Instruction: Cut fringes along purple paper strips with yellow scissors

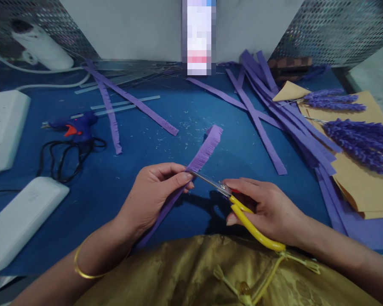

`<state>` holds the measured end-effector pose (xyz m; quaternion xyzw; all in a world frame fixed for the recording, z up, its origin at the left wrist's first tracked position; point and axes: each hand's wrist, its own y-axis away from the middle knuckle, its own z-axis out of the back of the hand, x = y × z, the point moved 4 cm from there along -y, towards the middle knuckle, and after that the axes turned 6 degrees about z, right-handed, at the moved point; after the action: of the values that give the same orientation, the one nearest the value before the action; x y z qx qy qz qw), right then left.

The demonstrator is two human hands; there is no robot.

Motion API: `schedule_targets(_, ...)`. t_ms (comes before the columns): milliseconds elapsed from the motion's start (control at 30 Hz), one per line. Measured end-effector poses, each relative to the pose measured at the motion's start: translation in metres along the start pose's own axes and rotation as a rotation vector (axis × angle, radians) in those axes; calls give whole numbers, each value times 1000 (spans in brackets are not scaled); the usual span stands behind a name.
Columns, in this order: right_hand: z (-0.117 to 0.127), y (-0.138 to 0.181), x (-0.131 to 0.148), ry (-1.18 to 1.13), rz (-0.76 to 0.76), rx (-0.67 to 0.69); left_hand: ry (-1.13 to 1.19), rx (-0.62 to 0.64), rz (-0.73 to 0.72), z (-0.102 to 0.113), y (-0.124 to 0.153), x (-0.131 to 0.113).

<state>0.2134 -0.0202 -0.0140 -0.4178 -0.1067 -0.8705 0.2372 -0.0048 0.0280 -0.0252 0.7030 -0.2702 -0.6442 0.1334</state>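
Between thumb and fingers, my left hand [158,193] pinches a purple paper strip [207,146]. The strip's far part is fringed with fine cuts along one edge and curls at its tip; the plain part runs down behind my left hand toward my lap. My right hand [268,208] grips yellow-handled scissors [247,223]. Their blades look nearly closed and meet the strip right at my left fingertips. Some of my right fingers are hidden behind the scissor handles.
Fringed strips [140,106] lie ahead on the blue table [140,153]. A blue glue gun [79,123] with coiled black cord sits left, near white boxes [28,221]. Plain purple strips [261,131], brown paper [354,187] and purple flower sprigs [360,142] lie right. A blurred screen [199,38] stands behind.
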Motion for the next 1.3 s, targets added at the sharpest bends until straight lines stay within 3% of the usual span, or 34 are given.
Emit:
schedule_targets(333,2,-1,2,-12,52,13,-2,18,18,-2,-1,1)
schedule_targets(733,0,-1,-1,-14,8,30,22,7,17,-1,-1,1)
schedule_targets(933,-1,-2,-1,-132,-17,67,174,136,158,-5,-3,1)
schedule_targets(1300,0,-2,-3,-37,-68,8,64,43,62,-3,-3,2)
